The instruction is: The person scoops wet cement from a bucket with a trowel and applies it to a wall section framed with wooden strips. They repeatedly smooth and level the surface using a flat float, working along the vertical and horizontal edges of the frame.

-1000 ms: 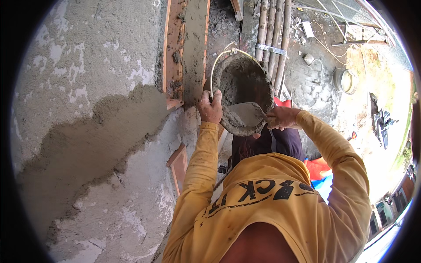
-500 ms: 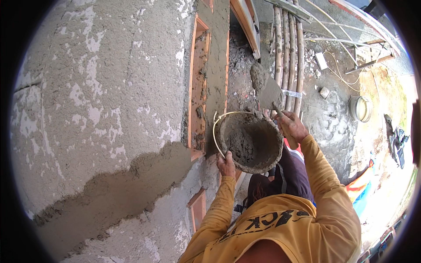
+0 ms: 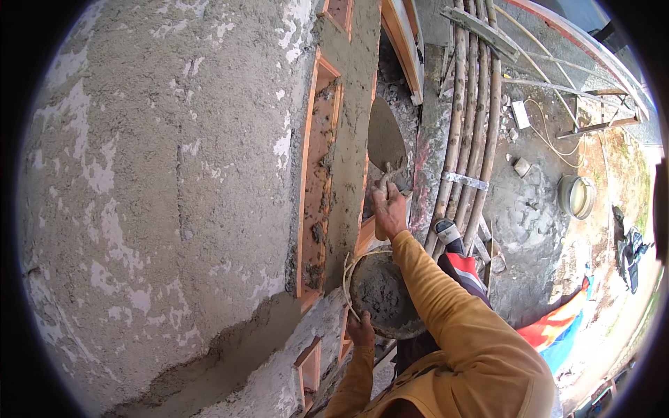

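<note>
My right hand point(image 3: 390, 210) is closed round the handle of a trowel point(image 3: 387, 136). Its grey-coated blade points away from me, near the orange-edged strip of the wall; whether it touches the wall I cannot tell. Lower down, my left hand point(image 3: 362, 329) grips a round bucket point(image 3: 353, 285) at its left rim, by the pale looped handle. Wet grey mortar point(image 3: 383, 296) lies inside the bucket, and my right forearm hides part of its right side. To the left stands a rough grey wall point(image 3: 174, 174), with a darker wet mortar band point(image 3: 240, 359) low on it.
An orange-brown recessed frame point(image 3: 317, 188) is set in the wall, with mortar crumbs on it. Wooden poles point(image 3: 468, 104), bound by a metal strap, run along my right. Farther right are a round pale container point(image 3: 577, 196), a coiled cable point(image 3: 554, 143) and a colourful cloth point(image 3: 557, 320).
My right hand has carried the trowel left, from beside the bucket toward the wall. The mortar lump on its blade no longer shows. The bucket sits lower in view.
</note>
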Demonstrator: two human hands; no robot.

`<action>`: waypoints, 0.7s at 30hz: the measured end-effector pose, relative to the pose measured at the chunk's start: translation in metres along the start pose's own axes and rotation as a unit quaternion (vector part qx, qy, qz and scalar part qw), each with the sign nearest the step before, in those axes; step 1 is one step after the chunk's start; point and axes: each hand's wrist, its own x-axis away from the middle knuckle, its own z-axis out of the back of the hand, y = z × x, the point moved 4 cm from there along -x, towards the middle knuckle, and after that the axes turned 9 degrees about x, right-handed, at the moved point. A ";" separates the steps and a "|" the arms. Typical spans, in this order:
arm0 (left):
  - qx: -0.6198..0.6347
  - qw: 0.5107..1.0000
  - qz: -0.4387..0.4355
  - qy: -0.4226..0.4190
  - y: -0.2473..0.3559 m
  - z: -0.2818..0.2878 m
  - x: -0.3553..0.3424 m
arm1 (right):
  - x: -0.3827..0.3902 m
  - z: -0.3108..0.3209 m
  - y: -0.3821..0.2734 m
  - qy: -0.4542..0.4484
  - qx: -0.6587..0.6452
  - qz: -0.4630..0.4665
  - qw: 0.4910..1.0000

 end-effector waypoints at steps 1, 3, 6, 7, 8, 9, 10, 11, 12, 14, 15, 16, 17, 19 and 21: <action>0.010 1.000 0.002 0.004 -0.002 0.005 0.004 | -0.002 0.010 0.016 -0.064 -0.045 -0.060 0.995; -0.023 0.997 0.067 0.002 0.020 -0.001 0.012 | -0.025 0.042 0.023 0.024 0.195 0.005 0.980; 0.007 0.997 0.075 0.000 0.025 -0.006 0.013 | -0.068 0.040 0.006 -0.129 -0.012 -0.113 0.985; 0.025 0.995 0.093 -0.001 0.026 -0.009 0.013 | -0.082 0.035 -0.010 -0.183 -0.046 -0.126 0.974; 0.043 0.993 0.111 -0.002 0.025 -0.013 0.015 | -0.095 0.026 -0.023 -0.236 -0.079 -0.139 0.959; 0.041 0.997 0.070 0.001 0.023 -0.017 0.013 | -0.111 0.019 -0.032 -0.245 -0.089 -0.145 0.954; 0.038 0.999 0.029 0.006 0.021 -0.019 0.011 | -0.116 0.007 -0.039 -0.256 -0.101 -0.153 0.949; 0.035 0.999 -0.013 0.009 0.018 -0.021 0.011 | -0.112 -0.008 -0.042 -0.275 -0.102 -0.162 0.942; -0.003 0.998 0.054 0.021 0.047 -0.034 0.020 | -0.110 -0.018 -0.039 -0.286 -0.098 -0.173 0.937; -0.011 0.999 0.049 0.014 0.045 -0.033 0.018 | -0.062 -0.045 -0.047 -0.257 -0.112 -0.168 0.945; -0.013 0.999 0.044 0.006 0.045 -0.035 0.017 | -0.043 -0.047 -0.042 -0.275 -0.101 -0.158 0.943; 0.013 0.999 0.040 0.006 0.051 -0.039 0.017 | -0.025 -0.047 -0.036 -0.290 -0.090 -0.147 0.941; 0.039 0.999 0.035 0.005 0.058 -0.043 0.014 | -0.005 -0.044 -0.031 -0.294 -0.095 -0.170 0.936; 0.065 0.998 0.023 0.002 0.064 -0.047 0.013 | 0.024 -0.022 -0.026 -0.350 -0.050 -0.116 0.928; 0.071 0.997 0.003 -0.004 0.064 -0.050 0.009 | 0.042 0.024 -0.031 -0.412 0.043 -0.066 0.908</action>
